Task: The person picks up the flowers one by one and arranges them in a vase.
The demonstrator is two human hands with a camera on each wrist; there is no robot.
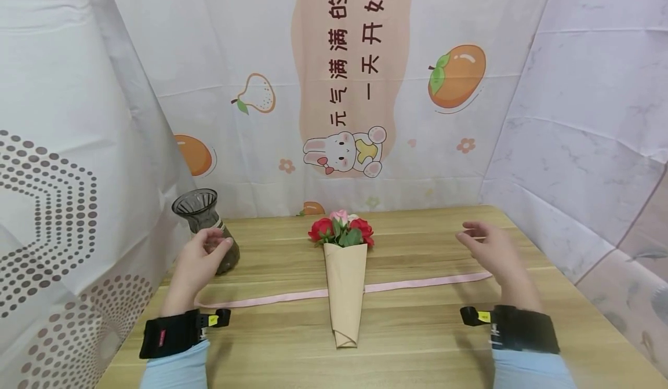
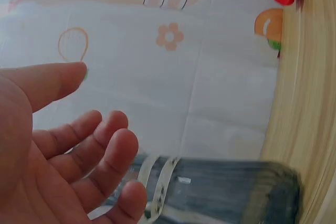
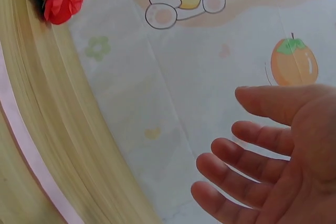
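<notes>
White fabric backdrop [image 1: 235, 47] with printed fruit, flowers, a rabbit and Chinese lettering stands behind a wood-grain worktop [image 1: 417, 331]. Bouquet [image 1: 345, 287] lies mid-worktop, blooms toward the backdrop, narrow wrapped end toward the person. Red roses [image 1: 320, 229] and a pink rose [image 1: 339, 215] poke out of the tan paper wrap [image 1: 344, 313]. Pink ribbon [image 1: 428, 283] runs crosswise on the worktop and passes under the bouquet, sticking out both sides.

Both hands are empty: fingers loosely bent, thumbs well clear of them, held up above the worktop. Left hand [image 1: 202, 257] is in front of the dark glass vase [image 1: 230, 259], overlapping it in the head view; contact can't be confirmed. Right hand [image 1: 490, 250] is near the ribbon's right end, well apart from the bouquet. Each wrist wears a black strap [image 1: 169, 337] with a small camera, over light blue sleeves [image 1: 177, 368].

View differences: head gives the full layout, incl. the whole wrap and the vase's flared mouth. Left wrist shows the palm side and the wide thumb-to-finger gap, plus a pale band with dark marks round the vase; only a red bloom of the bouquet gets in. Right wrist shows that palm, four spread fingers, one red rose and a ribbon stretch; vase is out of frame.
</notes>
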